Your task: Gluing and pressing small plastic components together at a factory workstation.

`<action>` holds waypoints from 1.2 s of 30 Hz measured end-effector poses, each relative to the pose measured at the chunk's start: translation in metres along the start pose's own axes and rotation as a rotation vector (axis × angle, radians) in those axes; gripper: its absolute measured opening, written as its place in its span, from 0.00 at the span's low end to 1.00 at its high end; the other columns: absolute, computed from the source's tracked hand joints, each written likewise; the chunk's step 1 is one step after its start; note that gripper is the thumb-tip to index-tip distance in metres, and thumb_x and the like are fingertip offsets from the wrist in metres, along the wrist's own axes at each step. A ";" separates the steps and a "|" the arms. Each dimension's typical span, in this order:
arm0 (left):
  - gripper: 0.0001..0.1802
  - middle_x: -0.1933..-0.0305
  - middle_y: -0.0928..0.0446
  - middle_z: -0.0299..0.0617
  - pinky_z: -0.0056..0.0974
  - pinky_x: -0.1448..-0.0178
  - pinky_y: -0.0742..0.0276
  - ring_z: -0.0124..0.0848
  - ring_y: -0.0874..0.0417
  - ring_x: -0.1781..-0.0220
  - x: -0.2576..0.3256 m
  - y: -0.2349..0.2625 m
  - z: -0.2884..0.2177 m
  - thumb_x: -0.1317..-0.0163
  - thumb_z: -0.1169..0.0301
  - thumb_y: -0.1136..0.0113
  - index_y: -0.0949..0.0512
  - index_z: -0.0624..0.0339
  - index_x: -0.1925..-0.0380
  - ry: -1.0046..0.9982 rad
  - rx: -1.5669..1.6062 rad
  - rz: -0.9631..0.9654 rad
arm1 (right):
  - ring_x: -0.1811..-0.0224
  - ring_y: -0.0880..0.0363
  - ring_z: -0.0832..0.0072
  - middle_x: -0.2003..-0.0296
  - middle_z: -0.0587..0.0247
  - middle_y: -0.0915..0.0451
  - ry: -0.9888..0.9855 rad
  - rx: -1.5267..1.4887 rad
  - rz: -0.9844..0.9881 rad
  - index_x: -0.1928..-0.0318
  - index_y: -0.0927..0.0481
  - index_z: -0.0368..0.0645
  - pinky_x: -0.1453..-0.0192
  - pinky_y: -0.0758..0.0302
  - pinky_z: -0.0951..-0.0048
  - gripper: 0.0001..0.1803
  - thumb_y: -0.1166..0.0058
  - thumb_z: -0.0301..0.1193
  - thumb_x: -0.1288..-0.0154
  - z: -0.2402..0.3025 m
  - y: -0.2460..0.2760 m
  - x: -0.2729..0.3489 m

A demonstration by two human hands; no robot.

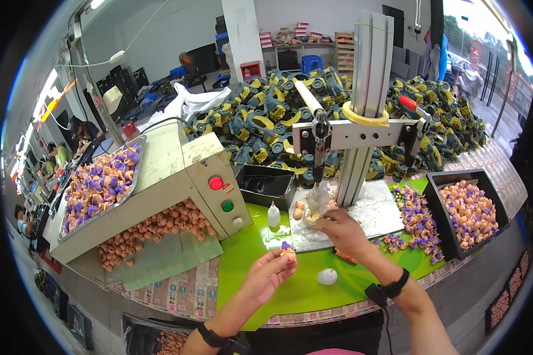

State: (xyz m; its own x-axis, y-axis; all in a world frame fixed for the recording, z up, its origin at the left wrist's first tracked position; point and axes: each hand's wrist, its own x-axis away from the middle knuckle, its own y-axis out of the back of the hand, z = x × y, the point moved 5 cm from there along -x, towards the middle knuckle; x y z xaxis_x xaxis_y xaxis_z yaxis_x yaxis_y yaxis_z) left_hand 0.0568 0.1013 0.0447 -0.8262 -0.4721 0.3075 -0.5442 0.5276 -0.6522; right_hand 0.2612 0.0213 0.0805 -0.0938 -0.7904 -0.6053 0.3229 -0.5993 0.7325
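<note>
My left hand (264, 278) pinches a small toy figure (287, 252), peach with a purple top, between thumb and fingertips above the green mat (266, 302). My right hand (344, 232) reaches to the foot of the toggle-clamp press (318, 139), fingers closed together beside a pale, round, translucent fixture (315, 214). Whatever those fingers hold is hidden. Left of the fixture, a small white dropper bottle (273, 215) stands upright. Another white bottle with a yellow tip (327, 276) lies on the mat between my forearms. Loose peach pieces (299, 207) rest beside the fixture.
A cream machine box (204, 168) with red and green buttons stands at left, peach parts (160, 231) under it. Purple-and-peach parts fill a tray (137, 171) on top and a black bin (437, 234) at right. Toy vehicles (260, 112) pile up behind.
</note>
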 end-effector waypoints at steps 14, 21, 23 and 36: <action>0.12 0.56 0.26 0.35 0.31 0.53 0.27 0.26 0.24 0.57 -0.138 0.000 -0.002 0.39 0.66 0.35 0.20 0.57 0.58 -0.330 -0.670 -0.095 | 0.50 0.25 0.55 0.52 0.51 0.23 -0.908 0.795 -0.465 0.51 0.23 0.35 0.42 0.31 0.58 0.14 0.48 0.22 0.38 -0.204 0.301 0.264; 0.11 0.53 0.36 0.40 0.31 0.56 0.25 0.30 0.29 0.52 -0.153 -0.012 0.002 0.45 0.73 0.33 0.20 0.59 0.62 -0.838 -1.078 -0.095 | 0.40 0.29 0.57 0.46 0.52 0.24 -0.718 0.883 -0.529 0.49 0.22 0.36 0.34 0.37 0.61 0.18 0.46 0.22 0.41 -0.156 0.285 0.222; 0.10 0.52 0.39 0.38 0.26 0.61 0.21 0.25 0.29 0.53 -0.149 -0.011 0.005 0.43 0.74 0.35 0.21 0.59 0.60 -0.918 -1.197 -0.077 | 0.43 0.28 0.55 0.49 0.51 0.23 -0.610 0.694 -0.505 0.53 0.21 0.36 0.36 0.35 0.60 0.15 0.45 0.21 0.43 -0.130 0.259 0.181; 0.15 0.53 0.30 0.48 0.46 0.47 0.36 0.47 0.32 0.51 -0.125 -0.034 -0.002 0.51 0.74 0.33 0.24 0.62 0.62 -1.123 -1.393 -0.224 | 0.46 0.26 0.55 0.49 0.48 0.23 0.176 0.160 -0.552 0.43 0.27 0.39 0.44 0.31 0.58 0.24 0.41 0.32 0.40 0.069 0.156 -0.119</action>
State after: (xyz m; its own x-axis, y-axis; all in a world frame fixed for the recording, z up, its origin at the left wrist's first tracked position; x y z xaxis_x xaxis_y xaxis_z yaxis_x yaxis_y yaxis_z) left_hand 0.1782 0.1440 0.0301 -0.5673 -0.5005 -0.6540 -0.8188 0.2578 0.5129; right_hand 0.2575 0.0132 0.2882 -0.0454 -0.3318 -0.9423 0.1238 -0.9378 0.3243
